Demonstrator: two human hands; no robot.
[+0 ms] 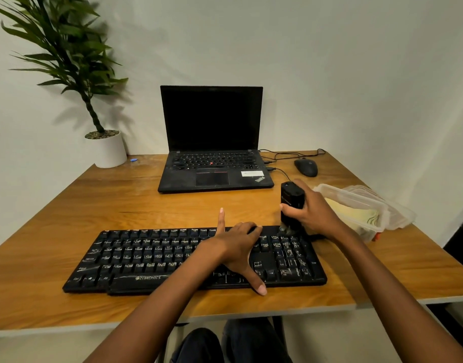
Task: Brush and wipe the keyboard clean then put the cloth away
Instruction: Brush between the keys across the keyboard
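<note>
Keyboard (172,260) first, lying black and wide across the lower middle of the frame on the wooden desk (67,205), and the brushing step looks to be in hand at its upper right corner. Right hand (311,214) is wrapped firmly round a black brush block (292,203), fingers curled shut on its body, bristles down and touching the keys at the top of the number pad. Left hand (238,247) lies spread open and flat over the middle-right keys, holding nothing, index finger pointing toward the top of the frame and thumb reaching past the near edge; it seems to be pinning the board so it won't slide. To do this well, I'd say keep that pinning hand pressing, sweep in short strokes along the rows, and drive the dust off one edge, not back into the gaps. Outward now: just right of the brush hand sits a clear plastic container (356,203) with a yellow cloth (353,214) inside, not yet used. Above, centre frame, an open laptop (212,142) with a dark screen; a mouse (305,166) to its right; a potted plant (104,142) at upper left.
</note>
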